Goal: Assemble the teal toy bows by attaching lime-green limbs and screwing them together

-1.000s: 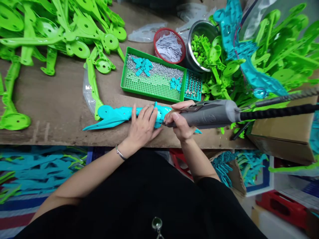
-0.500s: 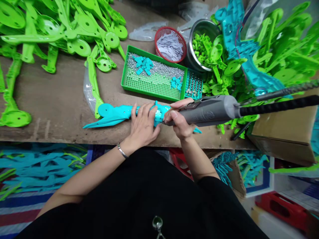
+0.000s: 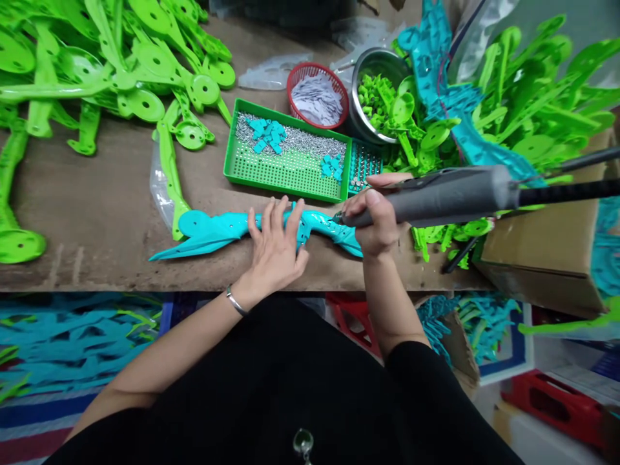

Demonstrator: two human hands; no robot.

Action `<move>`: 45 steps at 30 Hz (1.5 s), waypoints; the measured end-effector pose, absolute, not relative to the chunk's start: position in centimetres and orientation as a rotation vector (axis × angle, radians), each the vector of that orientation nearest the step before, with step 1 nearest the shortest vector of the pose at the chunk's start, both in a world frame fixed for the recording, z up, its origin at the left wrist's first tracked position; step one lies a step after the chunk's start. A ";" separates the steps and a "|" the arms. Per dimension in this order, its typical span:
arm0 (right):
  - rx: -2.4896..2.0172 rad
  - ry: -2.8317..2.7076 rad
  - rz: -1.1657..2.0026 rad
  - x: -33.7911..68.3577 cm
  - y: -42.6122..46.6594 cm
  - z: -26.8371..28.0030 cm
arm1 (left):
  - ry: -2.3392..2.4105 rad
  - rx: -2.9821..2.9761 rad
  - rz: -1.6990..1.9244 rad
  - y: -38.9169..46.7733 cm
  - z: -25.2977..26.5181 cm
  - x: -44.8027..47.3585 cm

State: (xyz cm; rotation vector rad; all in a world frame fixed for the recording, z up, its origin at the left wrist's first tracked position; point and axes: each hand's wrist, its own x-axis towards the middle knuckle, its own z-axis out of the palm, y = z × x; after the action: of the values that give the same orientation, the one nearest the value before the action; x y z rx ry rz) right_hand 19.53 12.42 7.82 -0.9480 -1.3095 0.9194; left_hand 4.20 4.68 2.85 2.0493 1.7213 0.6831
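While the green tray (image 3: 285, 173) lies flat, the long blue part (image 3: 216, 232) is on the tray's near side, running side to side, with one end poking past the tray's left end; the left hand (image 3: 274, 248) rests on its middle, fingers spread wide; the right hand (image 3: 378, 216) is wrapped around a grey tool (image 3: 436, 197) by the tray's near right corner, closer to the part's right end; I can't tell if the tool's dark tip touches the part; the right wrist seems to hide that end.
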 end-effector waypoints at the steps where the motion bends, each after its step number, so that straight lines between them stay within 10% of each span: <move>1: -0.966 -1.306 0.937 19.5 12.6 7.5 | 1.697 2.082 0.676 4.7 2.9 4.3; 45: -0.888 -1.322 1.015 20.3 13.3 5.5 | 1.638 2.262 0.271 5.4 2.6 5.3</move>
State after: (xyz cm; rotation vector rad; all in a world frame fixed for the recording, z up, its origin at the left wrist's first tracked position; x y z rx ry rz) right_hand 20.28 13.29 5.49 -0.8879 -1.3221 1.0150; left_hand 5.25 5.40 2.62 2.2620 1.6377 0.2710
